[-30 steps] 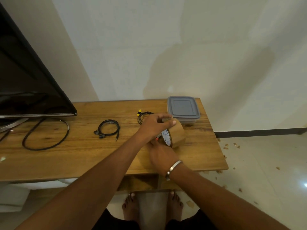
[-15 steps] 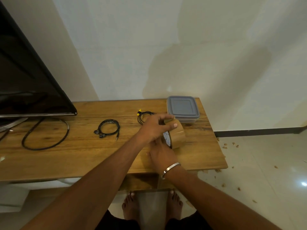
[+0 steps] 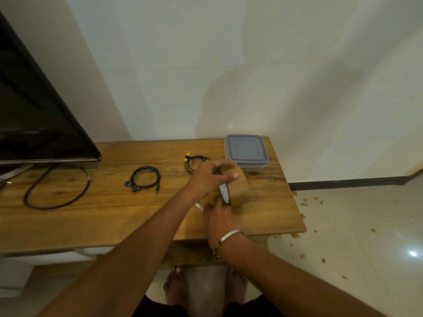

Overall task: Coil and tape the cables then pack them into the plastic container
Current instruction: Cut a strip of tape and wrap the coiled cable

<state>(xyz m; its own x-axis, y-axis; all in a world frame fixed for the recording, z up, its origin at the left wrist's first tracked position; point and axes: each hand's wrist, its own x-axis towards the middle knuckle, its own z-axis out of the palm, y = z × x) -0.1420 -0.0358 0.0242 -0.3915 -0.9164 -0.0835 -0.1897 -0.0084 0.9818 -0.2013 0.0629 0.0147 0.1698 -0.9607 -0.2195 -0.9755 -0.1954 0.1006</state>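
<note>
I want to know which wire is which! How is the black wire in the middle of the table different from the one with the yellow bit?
The middle cable lies in a rounder, wider loop with a metal plug at its end; the yellow-tipped cable is a smaller, tighter bundle. The middle cable lies apart from both hands; the yellow-tipped cable is partly hidden behind the left hand. Both are thin, black, and lying on the wooden table.

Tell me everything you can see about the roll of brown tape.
The tape roll is wide and brown, with a white printed core facing the camera. It stands on edge, held near the table's right end in front of the lidded container. The left hand grips it from above; the right hand touches its lower edge, fingers hidden. Whether it rests on the table is unclear.
</note>
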